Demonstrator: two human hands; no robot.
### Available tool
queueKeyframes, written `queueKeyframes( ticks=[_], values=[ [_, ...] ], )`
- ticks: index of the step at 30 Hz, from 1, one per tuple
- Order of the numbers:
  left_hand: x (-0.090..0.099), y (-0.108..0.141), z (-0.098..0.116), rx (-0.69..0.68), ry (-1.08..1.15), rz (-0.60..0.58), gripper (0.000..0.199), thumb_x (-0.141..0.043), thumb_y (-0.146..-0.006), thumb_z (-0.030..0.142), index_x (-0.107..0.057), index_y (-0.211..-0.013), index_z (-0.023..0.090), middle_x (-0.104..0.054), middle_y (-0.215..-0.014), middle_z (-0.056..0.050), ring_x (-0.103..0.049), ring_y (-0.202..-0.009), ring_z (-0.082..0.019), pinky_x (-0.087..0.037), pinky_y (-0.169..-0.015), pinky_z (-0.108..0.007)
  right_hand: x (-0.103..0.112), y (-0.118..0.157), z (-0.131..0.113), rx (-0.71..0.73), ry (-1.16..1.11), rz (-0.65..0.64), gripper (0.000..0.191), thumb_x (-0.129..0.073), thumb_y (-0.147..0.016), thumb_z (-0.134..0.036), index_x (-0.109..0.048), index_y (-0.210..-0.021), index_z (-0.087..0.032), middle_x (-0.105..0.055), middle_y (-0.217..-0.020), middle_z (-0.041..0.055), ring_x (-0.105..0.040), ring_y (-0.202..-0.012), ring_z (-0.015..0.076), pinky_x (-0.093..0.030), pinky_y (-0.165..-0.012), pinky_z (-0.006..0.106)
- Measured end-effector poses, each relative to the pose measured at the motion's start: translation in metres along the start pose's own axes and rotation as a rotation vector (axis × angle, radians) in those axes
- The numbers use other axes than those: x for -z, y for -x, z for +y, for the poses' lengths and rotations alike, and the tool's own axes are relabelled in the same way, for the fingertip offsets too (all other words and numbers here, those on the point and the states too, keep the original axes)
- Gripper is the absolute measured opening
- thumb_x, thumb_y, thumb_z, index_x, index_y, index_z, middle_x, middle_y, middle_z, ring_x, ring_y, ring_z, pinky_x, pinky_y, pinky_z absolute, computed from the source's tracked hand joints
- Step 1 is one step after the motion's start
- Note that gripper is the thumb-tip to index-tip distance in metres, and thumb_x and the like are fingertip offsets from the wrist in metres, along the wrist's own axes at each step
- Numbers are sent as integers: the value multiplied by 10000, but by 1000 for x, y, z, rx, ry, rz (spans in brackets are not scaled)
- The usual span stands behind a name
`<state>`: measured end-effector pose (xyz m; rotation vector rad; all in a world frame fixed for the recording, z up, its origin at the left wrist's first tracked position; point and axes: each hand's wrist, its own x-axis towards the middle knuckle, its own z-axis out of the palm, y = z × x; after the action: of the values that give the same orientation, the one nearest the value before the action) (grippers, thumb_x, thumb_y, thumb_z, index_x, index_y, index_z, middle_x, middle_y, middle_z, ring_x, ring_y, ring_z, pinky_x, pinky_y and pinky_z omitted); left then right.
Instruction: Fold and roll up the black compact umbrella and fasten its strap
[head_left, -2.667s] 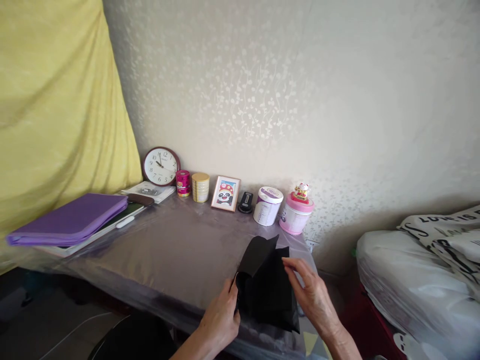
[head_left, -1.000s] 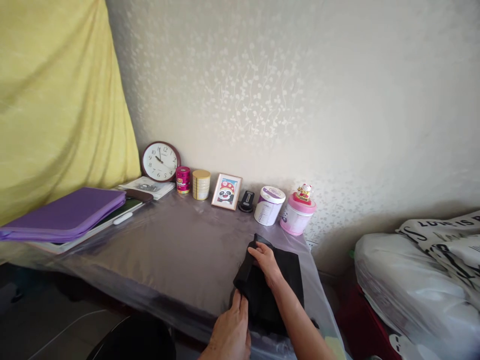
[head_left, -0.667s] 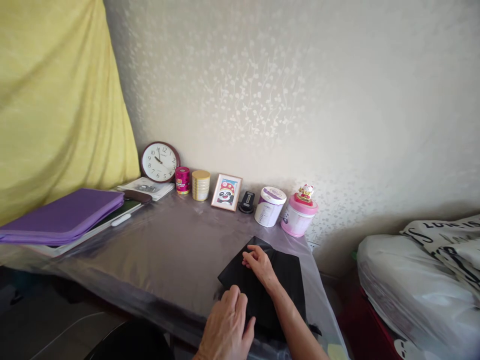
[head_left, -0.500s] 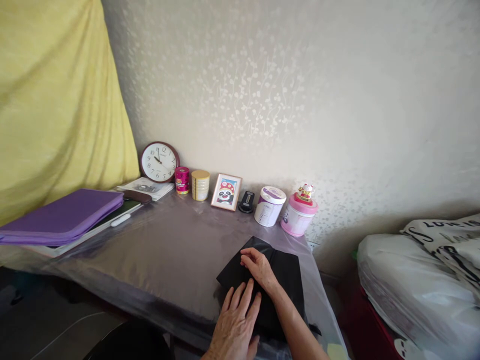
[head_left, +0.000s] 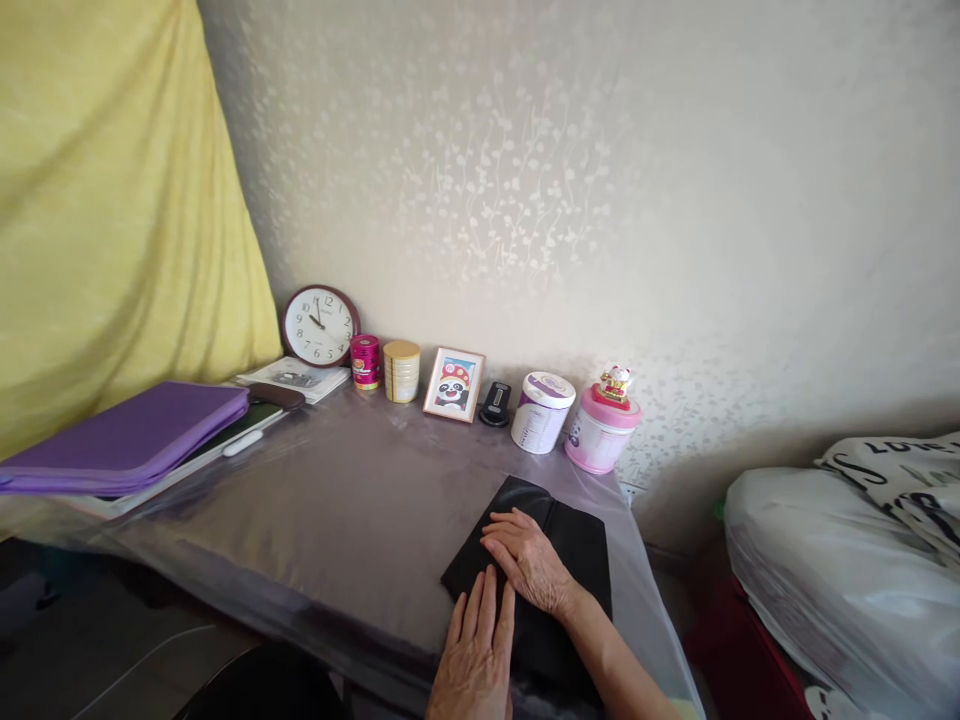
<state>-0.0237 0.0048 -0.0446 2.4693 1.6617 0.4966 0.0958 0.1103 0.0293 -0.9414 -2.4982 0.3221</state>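
Observation:
A black, flat, folded sheet of cloth or soft leather-like material (head_left: 581,560) lies near the table's front right corner, a crease running down from its far edge. My left hand (head_left: 476,645) rests flat on its lower left part, fingers stretched forward and nothing held. Over the middle of the sheet my right hand (head_left: 529,560) lies palm down with its fingers extended to the left, close to the left fingertips. The forearm and both hands hide part of the material.
Along the wall stand a clock (head_left: 321,325), a pink can (head_left: 365,362), a yellow-lidded can (head_left: 401,372), a framed panda picture (head_left: 454,385), a black stand (head_left: 495,404) and two tubs (head_left: 541,415). A purple folder (head_left: 127,430) lies left. Bagged bedding (head_left: 832,580) sits right of the table.
My right hand has flattened from a bent, raised-finger pose onto the black material. My left hand's fingers have drawn closer together. The view has shifted slightly.

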Motion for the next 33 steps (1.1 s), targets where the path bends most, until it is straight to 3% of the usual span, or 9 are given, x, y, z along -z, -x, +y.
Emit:
queueKeyframes(
  ticks=[8, 12, 16, 21, 24, 26, 29, 33],
  values=[
    [19, -6, 8, 120, 90, -205, 803, -357, -693, 61, -21, -1411, 191, 9, -1470, -111, -44, -1347, -268, -209, -1076, -471, 7, -31, 44, -103, 201, -50, 325, -366, -923, -294, -682, -906, -219, -701, -961, 37, -546, -1071, 186, -259, -1019, 394],
    [34, -10, 13, 190, 149, -306, 782, -329, -689, 63, -47, -1409, 180, 29, -1470, -79, -25, -1353, -248, -209, -1073, -465, 9, -42, 57, -304, 251, -67, 314, -395, -900, -289, -683, -792, -226, -704, -911, 30, -600, -952, 167, -377, -878, 280],
    [48, -13, 17, 208, 190, -367, 835, -372, -639, 75, -48, -1407, 136, 56, -1465, -78, -1, -1356, -254, -227, -1069, -436, 11, -43, 68, -475, 289, 33, 339, -349, -907, -286, -666, -811, -215, -701, -863, 70, -635, -852, 187, -421, -769, 276],
    [62, -11, 17, 209, 230, -385, 803, -363, -661, 70, -60, -1404, 103, 29, -1473, -80, -1, -1361, -248, -198, -1086, -402, 32, -8, 76, -593, 312, 268, 353, -309, -894, -302, -602, -1030, -161, -644, -1067, 123, -574, -1022, 219, -391, -894, 337],
    [64, -7, 17, 185, 245, -358, 810, -376, -683, 87, -5, -1403, 104, 78, -1477, -64, 32, -1362, -243, -169, -1099, -384, 47, 31, 70, -654, 220, 566, 398, -344, -846, -402, -601, -998, -140, -648, -1017, 135, -580, -987, 239, -414, -881, 366],
    [62, -3, 18, 178, 249, -350, 835, -392, -677, 91, 21, -1402, 105, 101, -1477, -63, 44, -1362, -250, -161, -1102, -391, 52, 57, 59, -752, 157, 659, 455, -353, -812, -480, -607, -969, -137, -646, -978, 143, -604, -889, 244, -451, -804, 368],
    [57, 0, 18, 161, 240, -331, 850, -399, -666, 89, 17, -1406, 102, 101, -1478, -73, 40, -1362, -262, -169, -1099, -407, 54, 85, 34, -885, 22, 646, 493, -407, -757, -557, -624, -952, -159, -660, -904, 109, -617, -735, 220, -472, -699, 340],
    [52, 4, 18, 156, 199, -247, 843, -384, -666, 75, 7, -1412, 115, 56, -1479, -113, -18, -1360, -274, -235, -1071, -438, 49, 100, 2, -963, -198, 541, 501, -494, -714, -580, -636, -965, -170, -660, -731, 46, -611, -657, 209, -462, -590, 300]
  ],
)
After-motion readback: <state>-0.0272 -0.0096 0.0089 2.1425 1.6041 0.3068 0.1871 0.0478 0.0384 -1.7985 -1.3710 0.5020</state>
